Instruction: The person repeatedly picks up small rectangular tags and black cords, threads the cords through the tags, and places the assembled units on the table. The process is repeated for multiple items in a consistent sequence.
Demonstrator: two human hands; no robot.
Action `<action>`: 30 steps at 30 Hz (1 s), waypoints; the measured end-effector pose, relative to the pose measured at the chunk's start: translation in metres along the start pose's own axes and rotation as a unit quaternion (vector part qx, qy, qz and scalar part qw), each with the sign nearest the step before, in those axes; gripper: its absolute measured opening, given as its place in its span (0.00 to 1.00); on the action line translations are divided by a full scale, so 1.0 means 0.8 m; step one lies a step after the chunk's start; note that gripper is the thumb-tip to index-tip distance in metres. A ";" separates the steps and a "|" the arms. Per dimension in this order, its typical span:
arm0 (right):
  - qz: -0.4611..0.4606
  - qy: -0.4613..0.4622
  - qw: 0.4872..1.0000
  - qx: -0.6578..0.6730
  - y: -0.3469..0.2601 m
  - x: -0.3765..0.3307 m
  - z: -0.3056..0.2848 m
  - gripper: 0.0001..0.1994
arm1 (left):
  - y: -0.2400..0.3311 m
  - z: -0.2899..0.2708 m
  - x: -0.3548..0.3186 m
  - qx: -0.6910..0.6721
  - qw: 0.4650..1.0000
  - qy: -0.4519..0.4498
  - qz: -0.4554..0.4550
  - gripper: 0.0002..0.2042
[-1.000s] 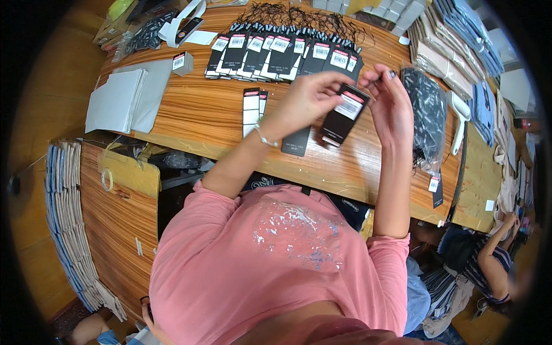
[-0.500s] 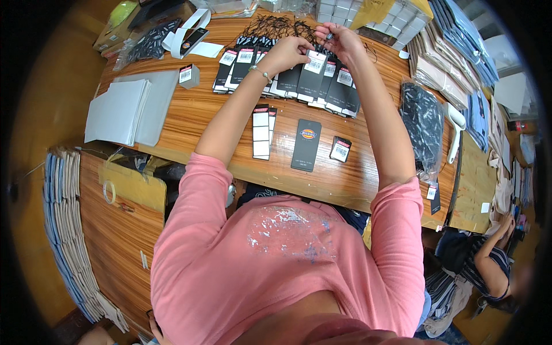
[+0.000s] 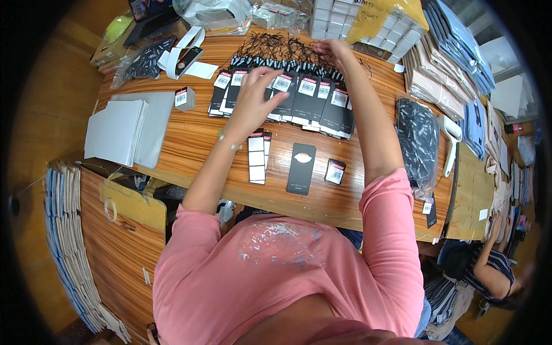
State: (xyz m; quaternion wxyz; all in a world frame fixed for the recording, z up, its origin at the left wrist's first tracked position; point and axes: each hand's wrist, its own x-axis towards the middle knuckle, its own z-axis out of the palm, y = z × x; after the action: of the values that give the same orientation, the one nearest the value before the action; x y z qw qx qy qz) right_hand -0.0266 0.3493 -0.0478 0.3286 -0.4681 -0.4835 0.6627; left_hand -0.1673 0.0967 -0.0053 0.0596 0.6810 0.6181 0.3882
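Row of black hang tags (image 3: 299,100), fanned along worktop's far edge. Left hand (image 3: 256,98) spread flat on them; right hand (image 3: 333,52) pinching black strings (image 3: 276,46) beyond.

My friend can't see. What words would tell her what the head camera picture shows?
A person in a pink shirt leans over a wooden table, left hand resting on a fanned row of black hang tags and right hand at their black strings. One long black tag lies nearer.
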 end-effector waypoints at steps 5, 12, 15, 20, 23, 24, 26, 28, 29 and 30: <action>-0.102 0.035 0.994 0.027 -0.005 -0.012 -0.016 0.10 | -0.011 -0.031 -0.072 -0.053 0.992 -0.030 -0.112 0.18; -0.220 -0.125 0.943 -0.216 -0.021 -0.257 -0.045 0.15 | -0.017 -0.038 -0.134 -0.016 0.985 -0.124 -0.121 0.24; -0.162 -0.123 0.919 -0.338 0.036 -0.339 -0.067 0.12 | -0.006 -0.026 -0.129 0.042 0.985 -0.124 -0.112 0.28; -0.183 0.036 0.888 -0.420 0.108 -0.387 -0.061 0.16 | 0.044 0.011 -0.112 0.037 0.982 -0.187 -0.009 0.29; -0.232 0.056 0.852 -0.466 0.119 -0.392 -0.058 0.17 | 0.047 0.036 -0.113 0.064 0.979 -0.192 -0.007 0.27; -0.238 0.059 0.843 -0.478 0.123 -0.391 -0.060 0.17 | 0.046 0.040 -0.112 0.063 0.976 -0.209 -0.011 0.27; -0.256 0.077 0.849 -0.455 0.131 -0.387 -0.066 0.16 | 0.050 0.041 -0.111 0.054 0.980 -0.189 0.019 0.25; -0.257 0.081 0.860 -0.433 0.132 -0.386 -0.067 0.16 | 0.051 0.040 -0.113 0.050 0.983 -0.169 0.046 0.24; -0.247 0.088 0.877 -0.403 0.129 -0.391 -0.066 0.16 | 0.048 0.041 -0.114 0.051 0.982 -0.174 0.054 0.24; -0.240 0.084 0.886 -0.389 0.133 -0.390 -0.069 0.16 | 0.047 0.043 -0.116 0.052 0.981 -0.178 0.062 0.24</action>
State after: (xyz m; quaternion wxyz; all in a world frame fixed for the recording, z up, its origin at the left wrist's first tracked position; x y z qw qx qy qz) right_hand 0.1348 0.0573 -0.0593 0.3088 -0.4820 -0.7704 0.2807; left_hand -0.1109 0.0197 -0.0501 0.1089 0.7781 0.5739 0.2310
